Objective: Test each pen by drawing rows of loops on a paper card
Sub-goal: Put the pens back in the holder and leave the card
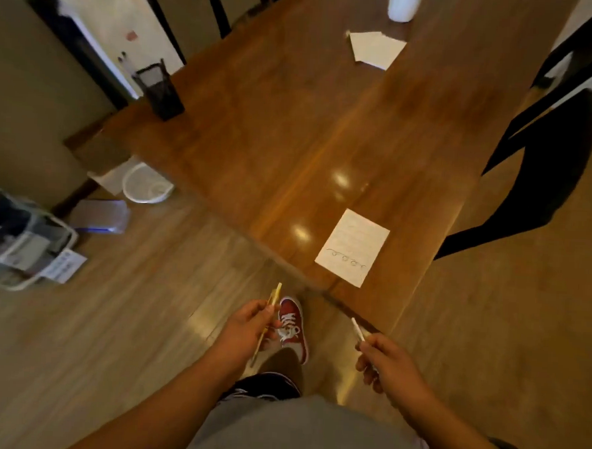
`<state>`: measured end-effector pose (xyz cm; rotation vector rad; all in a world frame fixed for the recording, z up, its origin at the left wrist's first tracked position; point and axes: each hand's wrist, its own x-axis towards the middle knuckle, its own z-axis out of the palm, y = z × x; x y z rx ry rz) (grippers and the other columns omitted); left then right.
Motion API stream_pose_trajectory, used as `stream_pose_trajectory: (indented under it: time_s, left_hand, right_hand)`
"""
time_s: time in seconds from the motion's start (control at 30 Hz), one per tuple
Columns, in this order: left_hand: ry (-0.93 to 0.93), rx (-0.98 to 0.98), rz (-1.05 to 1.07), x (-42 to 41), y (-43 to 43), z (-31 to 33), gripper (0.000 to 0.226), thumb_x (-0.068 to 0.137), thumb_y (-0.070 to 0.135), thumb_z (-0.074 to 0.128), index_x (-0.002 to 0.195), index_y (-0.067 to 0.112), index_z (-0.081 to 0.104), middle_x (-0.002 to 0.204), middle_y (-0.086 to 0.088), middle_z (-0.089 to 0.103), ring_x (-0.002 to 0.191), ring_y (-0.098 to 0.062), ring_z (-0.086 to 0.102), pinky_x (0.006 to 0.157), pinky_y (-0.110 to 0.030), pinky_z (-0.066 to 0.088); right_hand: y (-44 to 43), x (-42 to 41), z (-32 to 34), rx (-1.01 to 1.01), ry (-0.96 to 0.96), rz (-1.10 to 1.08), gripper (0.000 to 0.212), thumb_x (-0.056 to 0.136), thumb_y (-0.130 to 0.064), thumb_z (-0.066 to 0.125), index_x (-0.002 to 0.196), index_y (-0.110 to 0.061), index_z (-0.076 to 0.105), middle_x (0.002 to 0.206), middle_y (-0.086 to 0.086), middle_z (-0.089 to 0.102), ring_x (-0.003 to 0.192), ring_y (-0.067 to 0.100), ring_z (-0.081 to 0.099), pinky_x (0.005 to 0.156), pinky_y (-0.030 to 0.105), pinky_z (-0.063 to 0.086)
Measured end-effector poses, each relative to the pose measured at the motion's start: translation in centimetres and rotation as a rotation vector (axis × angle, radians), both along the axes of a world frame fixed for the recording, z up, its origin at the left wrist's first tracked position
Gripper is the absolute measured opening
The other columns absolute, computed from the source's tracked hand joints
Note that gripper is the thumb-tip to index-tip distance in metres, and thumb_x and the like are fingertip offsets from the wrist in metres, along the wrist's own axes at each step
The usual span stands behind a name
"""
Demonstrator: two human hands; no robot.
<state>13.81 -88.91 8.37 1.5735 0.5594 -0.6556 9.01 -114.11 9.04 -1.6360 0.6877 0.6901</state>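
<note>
A white paper card (353, 246) lies near the front corner of the wooden table (286, 127), with one dark row of loops along its near edge. My left hand (248, 325) grips a yellow pen (267, 320) below the table's edge, over the floor. My right hand (388, 364) pinches a white pen (358, 329), its tip pointing up toward the table corner. Both hands are off the table, short of the card.
A black mesh pen holder (161, 92) stands at the table's left edge. More white paper (375, 50) and a white cylinder (404, 5) lie at the far end. A black chair (544, 175) is to the right. A white bin (147, 184) and a basket (19, 244) sit on the floor, left.
</note>
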Motion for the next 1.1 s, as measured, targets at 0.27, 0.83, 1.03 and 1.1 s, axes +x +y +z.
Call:
stream_pose_trajectory:
  time_s: [0.27,0.83,1.03,1.1]
  left_hand:
    - [0.064,0.108,0.333,-8.7,12.4,-0.7,0.02,0.1,0.017,0.049,0.1,0.007,0.066,0.083,-0.012,0.065,0.066,-0.019,0.057,0.056,-0.029,0.044]
    - [0.108,0.069,0.644,-7.2,39.6,-2.3,0.017,0.098,0.015,0.053,0.093,0.012,0.069,0.073,-0.004,0.068,0.061,-0.013,0.059,0.053,-0.025,0.045]
    - [0.074,0.024,0.589,1.7,43.9,-1.4,0.017,0.098,0.013,0.05,0.094,0.009,0.066,0.074,-0.005,0.065,0.059,-0.011,0.057,0.054,-0.024,0.042]
    - [0.051,0.003,0.553,5.4,44.2,-0.8,0.017,0.099,0.013,0.05,0.096,0.008,0.066,0.074,-0.004,0.064,0.058,-0.01,0.056,0.054,-0.024,0.043]
  right_hand:
    - [9.9,0.6,-0.8,-0.016,-0.018,0.307,0.022,0.1,-0.022,0.051,0.093,-0.008,0.067,0.08,0.012,0.068,0.065,0.019,0.059,0.055,0.028,0.044]
    - [41.4,14.9,-0.4,-0.047,-0.069,0.629,0.02,0.1,-0.023,0.052,0.093,-0.01,0.066,0.074,0.005,0.067,0.059,0.012,0.059,0.054,0.026,0.042]
    - [43.6,20.0,-0.1,-0.122,-0.033,0.569,0.019,0.099,-0.023,0.053,0.091,-0.011,0.066,0.08,0.011,0.068,0.063,0.016,0.059,0.053,0.023,0.045]
    - [43.7,22.1,-0.2,-0.14,-0.017,0.548,0.018,0.099,-0.022,0.054,0.091,-0.011,0.066,0.079,0.011,0.067,0.063,0.016,0.057,0.052,0.022,0.045]
